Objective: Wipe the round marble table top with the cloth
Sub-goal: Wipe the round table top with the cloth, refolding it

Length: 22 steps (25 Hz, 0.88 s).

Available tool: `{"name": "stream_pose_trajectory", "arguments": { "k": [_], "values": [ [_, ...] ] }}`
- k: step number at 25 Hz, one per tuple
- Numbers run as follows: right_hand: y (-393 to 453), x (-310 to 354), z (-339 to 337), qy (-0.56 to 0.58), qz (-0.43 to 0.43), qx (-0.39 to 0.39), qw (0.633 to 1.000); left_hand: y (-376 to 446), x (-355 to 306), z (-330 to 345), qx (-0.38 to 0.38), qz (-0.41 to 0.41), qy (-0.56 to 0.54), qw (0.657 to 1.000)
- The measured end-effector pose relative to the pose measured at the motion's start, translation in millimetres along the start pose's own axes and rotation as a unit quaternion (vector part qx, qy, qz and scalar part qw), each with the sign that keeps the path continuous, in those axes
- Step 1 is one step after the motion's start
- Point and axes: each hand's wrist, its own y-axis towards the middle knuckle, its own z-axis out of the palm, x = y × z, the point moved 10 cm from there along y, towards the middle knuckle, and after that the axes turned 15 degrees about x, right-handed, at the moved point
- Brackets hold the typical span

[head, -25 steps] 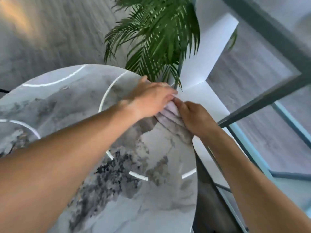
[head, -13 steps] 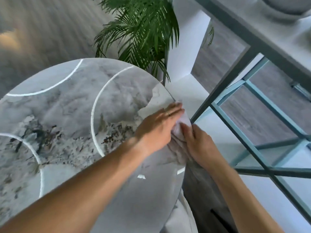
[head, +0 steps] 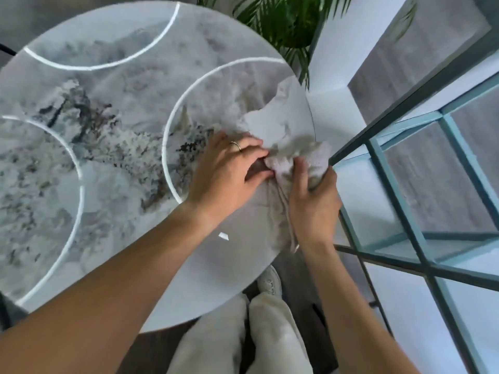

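The round marble table top (head: 113, 147) filled most of the view, grey and white with dark speckled veining and thin pale arcs curving across it. At its right edge lay the cloth (head: 297, 163), a pale, crumpled rag bunched on the marble with a strip trailing back along the rim toward the person. The left hand (head: 229, 176) lay palm down on the table, a ring (head: 235, 145) on one finger, its fingertips curled into the bunched part of the cloth. The right hand (head: 313, 201) gripped the cloth from the edge side, fingers closed around the wad and thumb over it. Both hands touched the cloth and nearly met. Beyond the table stood a green palm plant (head: 283, 20); to the right ran a dark metal frame (head: 405, 109) holding glass panes. Below, pale trouser legs (head: 243, 336) and a light shoe (head: 270, 282) showed.
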Motion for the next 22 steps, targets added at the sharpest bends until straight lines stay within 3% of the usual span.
{"name": "stream_pose_trajectory", "arguments": {
  "k": [6,9,12,14,16,18,22],
  "values": [
    [52,17,-3,0.025,-0.011,0.066,0.997,-70,16,-6,-0.05,-0.068,-0.013,0.996],
    [43,5,-5,0.045,-0.016,0.035,0.998,-109,37,-14,-0.086,-0.146,-0.03,0.985],
    [-15,-21,8,0.076,-0.019,0.011,0.997,-165,65,-22,-0.142,-0.264,-0.059,0.952],
    [-39,-5,15,0.005,-0.112,0.003,0.994,-210,90,-27,-0.184,-0.362,-0.073,0.911],
    [-44,23,21,-0.136,-0.263,0.003,0.955,-249,116,-30,-0.209,-0.435,-0.074,0.873],
    [-52,39,34,-0.251,-0.389,0.059,0.884,-273,135,-31,-0.212,-0.482,-0.068,0.847],
    [-95,46,57,-0.258,-0.514,0.194,0.794,-305,145,-27,-0.192,-0.542,-0.028,0.818]
  ]
}}
